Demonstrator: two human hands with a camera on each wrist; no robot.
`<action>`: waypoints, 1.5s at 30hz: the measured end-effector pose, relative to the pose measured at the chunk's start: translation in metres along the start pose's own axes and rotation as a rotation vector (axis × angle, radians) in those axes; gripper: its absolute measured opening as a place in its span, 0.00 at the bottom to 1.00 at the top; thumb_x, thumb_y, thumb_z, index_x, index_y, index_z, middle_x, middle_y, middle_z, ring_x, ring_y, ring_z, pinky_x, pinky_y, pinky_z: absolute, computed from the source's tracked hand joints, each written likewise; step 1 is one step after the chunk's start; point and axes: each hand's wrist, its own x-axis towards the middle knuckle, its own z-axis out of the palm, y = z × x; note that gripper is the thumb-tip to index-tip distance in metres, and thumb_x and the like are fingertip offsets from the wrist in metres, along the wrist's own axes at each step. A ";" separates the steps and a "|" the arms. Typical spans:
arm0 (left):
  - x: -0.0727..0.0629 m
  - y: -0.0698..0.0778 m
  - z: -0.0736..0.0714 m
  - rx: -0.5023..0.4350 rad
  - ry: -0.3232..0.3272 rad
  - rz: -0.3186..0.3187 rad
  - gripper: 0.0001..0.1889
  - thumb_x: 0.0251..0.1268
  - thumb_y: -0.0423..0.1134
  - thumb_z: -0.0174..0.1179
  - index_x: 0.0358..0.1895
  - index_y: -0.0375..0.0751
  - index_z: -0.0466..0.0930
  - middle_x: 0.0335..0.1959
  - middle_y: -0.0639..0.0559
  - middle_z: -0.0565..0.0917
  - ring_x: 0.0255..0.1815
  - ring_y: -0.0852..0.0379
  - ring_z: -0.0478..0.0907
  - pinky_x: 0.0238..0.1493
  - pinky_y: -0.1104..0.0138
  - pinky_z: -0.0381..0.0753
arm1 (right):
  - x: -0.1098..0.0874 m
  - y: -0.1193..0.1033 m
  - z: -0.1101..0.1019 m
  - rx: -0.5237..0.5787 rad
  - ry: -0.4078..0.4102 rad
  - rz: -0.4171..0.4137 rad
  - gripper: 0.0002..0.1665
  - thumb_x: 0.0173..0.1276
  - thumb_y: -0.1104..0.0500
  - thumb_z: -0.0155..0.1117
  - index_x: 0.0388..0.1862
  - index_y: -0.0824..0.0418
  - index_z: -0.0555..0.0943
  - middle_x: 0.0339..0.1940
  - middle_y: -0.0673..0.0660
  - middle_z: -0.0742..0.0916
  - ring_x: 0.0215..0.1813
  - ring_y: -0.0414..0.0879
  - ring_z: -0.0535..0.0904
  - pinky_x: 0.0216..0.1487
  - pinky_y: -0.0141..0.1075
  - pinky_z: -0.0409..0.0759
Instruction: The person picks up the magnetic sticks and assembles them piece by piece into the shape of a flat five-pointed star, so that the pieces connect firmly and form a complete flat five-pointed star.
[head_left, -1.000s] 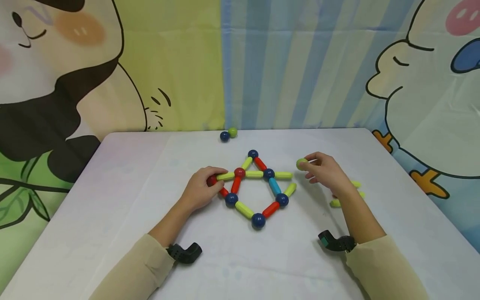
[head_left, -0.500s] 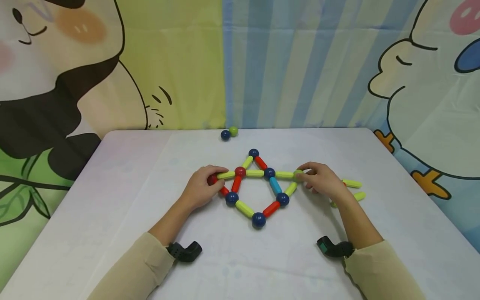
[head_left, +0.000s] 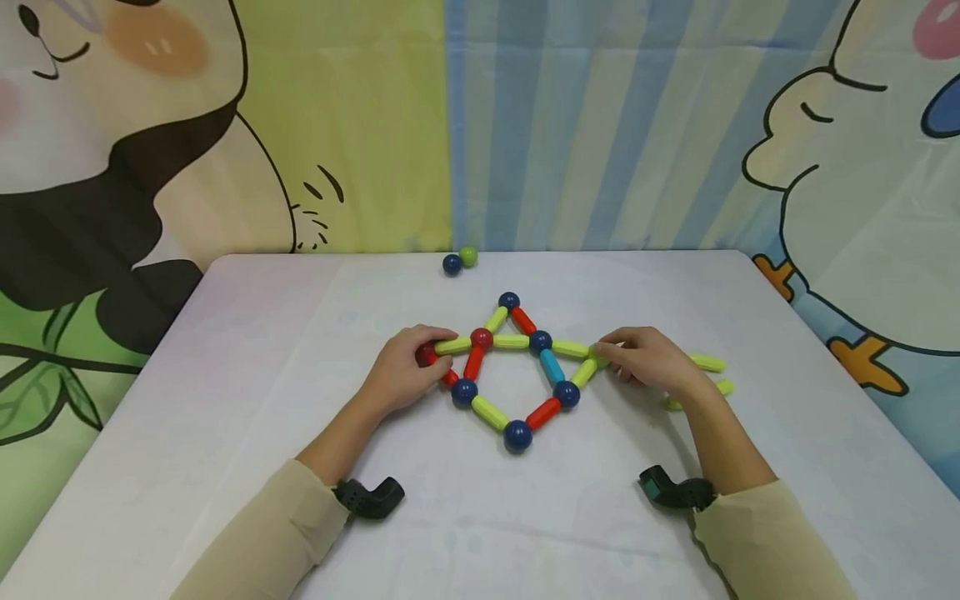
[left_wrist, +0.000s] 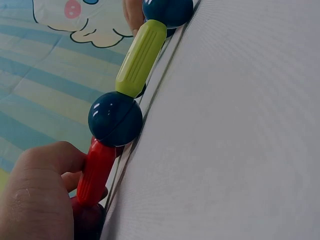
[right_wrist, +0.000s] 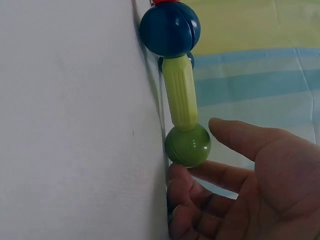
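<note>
A flat figure of coloured rods and balls lies on the white table (head_left: 465,517). My left hand (head_left: 401,371) grips the red ball (head_left: 427,355) at its left corner, joined to a yellow-green rod (head_left: 453,346) and a red rod (left_wrist: 96,172). On the right, my right hand (head_left: 648,357) holds a green ball (right_wrist: 188,145) between thumb and fingers. A yellow-green rod (right_wrist: 180,92) runs from that ball to a blue ball (head_left: 566,394); another rod (head_left: 571,348) reaches toward it from a second blue ball (head_left: 540,341). The figure's near corner is a blue ball (head_left: 517,436).
Loose yellow-green rods (head_left: 707,362) lie behind the right forearm, partly hidden. At the table's far edge sit a loose blue ball (head_left: 452,265) and a green ball (head_left: 468,257), side by side. A printed curtain (head_left: 585,125) hangs behind the table.
My right hand has brought the green ball left and down to the free ends of the two yellow-green rods, which now meet at it. My left hand stays on the red ball.
</note>
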 end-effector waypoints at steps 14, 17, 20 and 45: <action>0.001 0.001 0.000 0.024 0.004 0.022 0.20 0.69 0.42 0.62 0.62 0.48 0.83 0.57 0.50 0.85 0.54 0.49 0.77 0.58 0.54 0.77 | -0.016 -0.038 0.017 -0.267 0.213 -0.198 0.27 0.73 0.48 0.66 0.66 0.58 0.80 0.56 0.66 0.83 0.49 0.58 0.80 0.48 0.50 0.82; 0.001 0.001 0.001 0.031 0.005 0.023 0.20 0.69 0.43 0.62 0.62 0.48 0.83 0.57 0.50 0.85 0.53 0.50 0.77 0.57 0.55 0.77 | -0.016 -0.035 0.016 -0.265 0.195 -0.199 0.26 0.74 0.49 0.65 0.65 0.59 0.80 0.56 0.65 0.84 0.50 0.59 0.80 0.48 0.50 0.83; 0.001 0.002 0.001 0.033 0.005 0.026 0.20 0.69 0.42 0.62 0.62 0.48 0.83 0.57 0.50 0.85 0.54 0.50 0.77 0.57 0.54 0.77 | -0.018 -0.030 0.012 -0.256 0.200 -0.178 0.25 0.74 0.50 0.65 0.65 0.60 0.81 0.57 0.66 0.84 0.50 0.59 0.80 0.47 0.48 0.82; -0.006 0.006 -0.002 -0.071 0.020 0.035 0.12 0.69 0.39 0.58 0.49 0.47 0.89 0.33 0.53 0.85 0.37 0.54 0.77 0.42 0.62 0.78 | -0.016 -0.034 0.016 -0.126 -0.144 -0.151 0.11 0.71 0.56 0.69 0.40 0.60 0.77 0.25 0.54 0.83 0.26 0.48 0.78 0.32 0.37 0.80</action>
